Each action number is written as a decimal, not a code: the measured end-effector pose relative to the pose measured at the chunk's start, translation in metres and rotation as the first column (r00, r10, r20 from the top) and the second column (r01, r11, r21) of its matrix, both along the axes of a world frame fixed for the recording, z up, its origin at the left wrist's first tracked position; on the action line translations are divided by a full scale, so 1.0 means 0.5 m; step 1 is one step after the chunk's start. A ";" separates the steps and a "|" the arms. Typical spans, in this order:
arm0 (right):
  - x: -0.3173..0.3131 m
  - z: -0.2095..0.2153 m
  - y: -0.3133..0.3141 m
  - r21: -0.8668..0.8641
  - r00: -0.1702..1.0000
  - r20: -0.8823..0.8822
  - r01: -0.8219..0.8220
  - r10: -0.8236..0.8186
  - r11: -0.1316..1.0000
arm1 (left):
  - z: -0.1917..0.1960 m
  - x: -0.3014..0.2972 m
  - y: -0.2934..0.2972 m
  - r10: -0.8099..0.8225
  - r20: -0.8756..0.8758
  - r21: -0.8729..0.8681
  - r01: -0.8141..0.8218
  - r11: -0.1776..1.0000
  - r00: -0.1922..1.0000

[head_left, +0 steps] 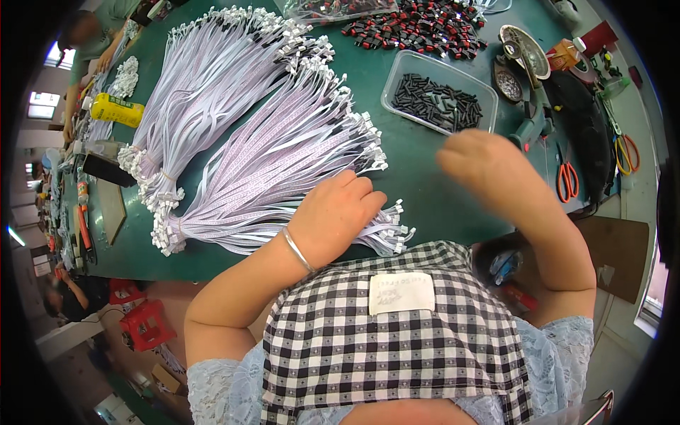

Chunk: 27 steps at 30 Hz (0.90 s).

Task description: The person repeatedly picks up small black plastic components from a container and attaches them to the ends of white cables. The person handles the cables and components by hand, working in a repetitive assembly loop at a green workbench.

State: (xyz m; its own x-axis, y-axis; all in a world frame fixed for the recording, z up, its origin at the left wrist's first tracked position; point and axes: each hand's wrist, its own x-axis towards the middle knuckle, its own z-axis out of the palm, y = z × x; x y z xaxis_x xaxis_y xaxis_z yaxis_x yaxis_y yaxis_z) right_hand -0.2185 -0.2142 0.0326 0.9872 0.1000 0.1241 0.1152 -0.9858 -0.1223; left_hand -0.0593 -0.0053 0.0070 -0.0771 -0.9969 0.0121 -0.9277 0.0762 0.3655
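Observation:
Two bundles of flat white ribbon cables (212, 85) with white plugs at their ends fan out across the green table. The nearer fan is of pinkish-white cables (276, 152). My left hand (338, 212), with a silver bangle at the wrist, rests over the plug ends of this nearer fan. Its fingers are curled closed, and what they grip is hidden beneath them. My right hand (482, 166), a little blurred, hovers at the near edge of a clear plastic box (397, 106) of short black tubes (432, 99). Its fingers are bent together; their tips are too smeared to show anything held.
Red-and-black small parts (418, 28) lie heaped behind the box. At the right are metal dishes (524, 51), red-handled scissors (567, 180) and a black pouch (577, 127). A yellow bottle (117, 110) lies at the left. Another person (92, 35) works at the far left.

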 end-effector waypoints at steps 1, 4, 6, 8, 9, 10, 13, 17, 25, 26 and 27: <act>-0.008 -0.006 0.010 -0.064 0.999 -0.039 -0.035 0.032 0.997 | 0.003 0.000 -0.002 0.000 -0.004 0.021 0.000 1.000 1.000; -0.023 -0.035 0.030 -0.212 1.000 0.008 0.022 -0.021 0.977 | -0.002 0.000 -0.002 -0.001 -0.046 0.005 0.001 1.000 0.999; -0.026 -0.058 0.036 -0.237 0.999 -0.018 0.038 -0.044 0.971 | -0.007 0.001 0.001 -0.005 -0.080 -0.019 0.003 1.000 0.997; -0.029 -0.075 0.043 -0.239 0.997 -0.036 0.053 -0.064 0.970 | -0.010 0.003 0.003 -0.013 -0.118 -0.031 0.009 0.999 0.993; -0.031 -0.081 0.049 -0.229 0.997 -0.040 0.062 -0.073 0.972 | -0.009 0.003 0.003 0.000 -0.135 -0.025 -0.004 1.000 0.991; -0.031 -0.084 0.052 -0.219 0.996 -0.044 0.071 -0.082 0.973 | -0.007 0.004 0.003 0.013 -0.152 -0.018 -0.016 1.000 0.988; -0.032 -0.075 0.041 0.017 0.997 -0.004 0.071 -0.071 0.997 | 0.005 0.006 0.005 0.097 -0.291 -0.020 -0.107 0.994 0.952; -0.028 -0.067 0.047 0.360 0.983 0.053 0.148 -0.179 0.921 | 0.013 0.008 0.011 0.224 -0.544 0.076 -0.218 0.973 0.809; -0.021 -0.067 0.126 0.779 0.962 0.250 -0.135 -0.106 0.612 | -0.022 -0.008 0.005 0.139 -0.327 -0.108 -0.183 0.977 0.935; -0.024 -0.074 0.136 0.729 0.972 0.235 -0.155 -0.030 0.666 | -0.024 -0.008 0.001 0.142 -0.323 -0.117 -0.188 0.975 0.936; -0.029 -0.084 0.141 0.737 0.992 0.129 -0.103 0.010 0.668 | -0.024 -0.009 0.001 0.187 -0.385 -0.090 -0.239 0.967 0.904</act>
State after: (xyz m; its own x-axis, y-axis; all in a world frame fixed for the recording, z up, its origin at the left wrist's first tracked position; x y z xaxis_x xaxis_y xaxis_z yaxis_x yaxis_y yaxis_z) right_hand -0.2331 -0.1438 -0.0092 0.9589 -0.0151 0.2835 0.2254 -0.5666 -0.7925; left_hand -0.0639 -0.0049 -0.0050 0.1728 -0.9762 0.1308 -0.7266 -0.0366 0.6861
